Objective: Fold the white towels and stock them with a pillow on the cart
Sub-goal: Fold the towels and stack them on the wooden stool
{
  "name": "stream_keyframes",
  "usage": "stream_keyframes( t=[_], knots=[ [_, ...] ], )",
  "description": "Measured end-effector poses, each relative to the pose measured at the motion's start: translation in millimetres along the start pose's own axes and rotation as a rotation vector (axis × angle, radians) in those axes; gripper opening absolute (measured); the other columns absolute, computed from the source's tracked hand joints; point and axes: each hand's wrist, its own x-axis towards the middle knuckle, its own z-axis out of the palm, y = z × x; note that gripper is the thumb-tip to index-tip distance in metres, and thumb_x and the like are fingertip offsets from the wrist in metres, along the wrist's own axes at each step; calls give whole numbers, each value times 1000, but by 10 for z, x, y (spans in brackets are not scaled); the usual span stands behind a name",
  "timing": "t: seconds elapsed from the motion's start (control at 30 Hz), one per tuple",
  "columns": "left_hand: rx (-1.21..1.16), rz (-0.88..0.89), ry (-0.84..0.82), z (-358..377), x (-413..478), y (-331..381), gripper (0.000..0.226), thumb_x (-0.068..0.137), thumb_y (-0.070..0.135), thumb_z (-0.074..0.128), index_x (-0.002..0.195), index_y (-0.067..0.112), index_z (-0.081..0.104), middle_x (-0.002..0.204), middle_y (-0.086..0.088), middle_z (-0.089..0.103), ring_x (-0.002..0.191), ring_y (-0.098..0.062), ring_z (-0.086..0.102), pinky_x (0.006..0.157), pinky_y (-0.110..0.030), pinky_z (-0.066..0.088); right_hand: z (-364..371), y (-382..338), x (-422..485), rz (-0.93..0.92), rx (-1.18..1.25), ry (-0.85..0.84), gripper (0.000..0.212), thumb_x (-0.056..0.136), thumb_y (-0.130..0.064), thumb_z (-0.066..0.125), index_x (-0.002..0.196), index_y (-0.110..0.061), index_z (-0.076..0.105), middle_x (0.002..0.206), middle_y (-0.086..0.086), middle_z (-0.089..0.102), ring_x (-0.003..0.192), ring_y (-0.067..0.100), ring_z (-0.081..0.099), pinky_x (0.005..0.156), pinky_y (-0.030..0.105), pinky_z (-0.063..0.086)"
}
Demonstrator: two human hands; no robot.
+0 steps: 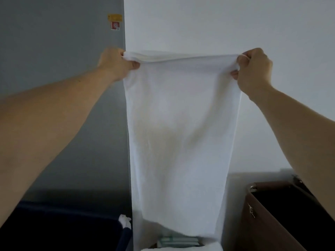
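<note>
A white wall (235, 24) fills the right and centre of the view; a grey wall or door panel (59, 42) stands to the left, meeting it at a vertical edge. High on the grey panel are two small stickers, a yellow one (114, 17) above a red-and-white one (115, 25); their writing is too blurred to read. At lower left sits a dark navy bin (59, 225) with a bit of white cloth (124, 221) at its corner. At lower right is a brown bag-like container (261, 220) with a dark open interior. At the bottom centre, greenish packets (178, 240) and the edge of a white folded fabric (181, 249) show.

Both bare arms reach forward and up. The left hand (114, 64) pinches the top left corner of a white towel (181, 133), fingers curled around the bunched edge. The right hand (253, 67) grips the top right corner the same way. The towel hangs stretched between them, draping straight down in front of the wall, its lower edge just above the packets.
</note>
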Motion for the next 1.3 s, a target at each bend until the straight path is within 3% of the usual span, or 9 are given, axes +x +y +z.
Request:
stream_keyframes(
  t=[0.2, 0.37, 0.47, 0.7, 0.83, 0.9, 1.0, 1.07, 1.3],
  knots=[
    [34, -5, 32, -78, -230, 76, 29, 85, 33, 76, 107, 17, 68, 92, -3, 62, 82, -17, 58, 70, -27, 41, -205, 2, -124, -75, 21, -29, 12, 99, -23, 40, 98, -18, 52, 103, 11, 67, 88, 27, 68, 82, 39, 57],
    [36, -42, 14, -271, -563, 137, 27, 85, 34, 76, 102, 16, 67, 91, -6, 66, 57, -13, 57, 41, -16, 48, -577, 24, -353, -147, 42, -79, 12, 99, -22, 42, 98, -20, 53, 101, 9, 67, 85, 24, 70, 81, 38, 58],
    [-6, -79, -50, -409, -913, 84, 25, 83, 30, 79, 100, 17, 66, 87, -2, 64, 55, -12, 59, 46, -23, 55, -831, 58, -599, -132, 47, -122, 10, 98, -23, 45, 98, -21, 55, 94, 8, 69, 73, 16, 71, 79, 39, 59],
    [-190, -203, -326, -697, -2038, -85, 15, 85, 12, 74, 83, 17, 60, 82, -4, 62, 58, -9, 62, 49, -16, 54, -1403, 60, -1544, -27, -21, -252, 10, 99, -22, 51, 101, -18, 59, 78, 10, 72, 68, 17, 71, 79, 37, 60],
    [-356, -216, -415, -1029, -2674, -262, 13, 81, 17, 76, 90, 16, 67, 86, 0, 73, 83, -19, 68, 66, -20, 59, -1750, -104, -2171, 32, -63, -261, 12, 98, -26, 51, 103, -20, 60, 78, 3, 71, 59, 1, 67, 63, 7, 49],
    [-430, -231, -493, -1281, -3027, -353, 42, 69, 30, 80, 102, 7, 68, 99, -6, 74, 96, -23, 70, 81, -28, 60, -1933, -207, -2494, 50, -101, -297, 14, 99, -28, 52, 105, -20, 61, 77, 0, 70, 55, -4, 64, 54, 0, 41],
    [-432, -273, -659, -1615, -3546, -542, 82, 58, 50, 87, 117, -2, 64, 112, -11, 71, 105, -23, 68, 90, -32, 57, -2146, -327, -2961, 77, -207, -428, 13, 99, -30, 54, 103, -21, 62, 75, -1, 69, 55, -2, 64, 54, 3, 44],
    [-425, -306, -759, -1731, -3819, -638, 91, 52, 59, 87, 119, 2, 64, 116, -10, 71, 109, -24, 67, 96, -37, 54, -2271, -344, -3211, 107, -241, -503, 12, 99, -28, 55, 100, -19, 63, 72, 0, 70, 55, 4, 65, 58, 11, 48],
    [-398, -402, -790, -1544, -4448, -594, 30, 92, 13, 65, 116, -5, 62, 116, -21, 68, 101, -27, 68, 83, -33, 57, -2449, -44, -3649, 273, -338, -658, 19, 100, -28, 54, 106, -13, 64, 68, 4, 73, 52, 14, 68, 62, 33, 55]
  ],
)
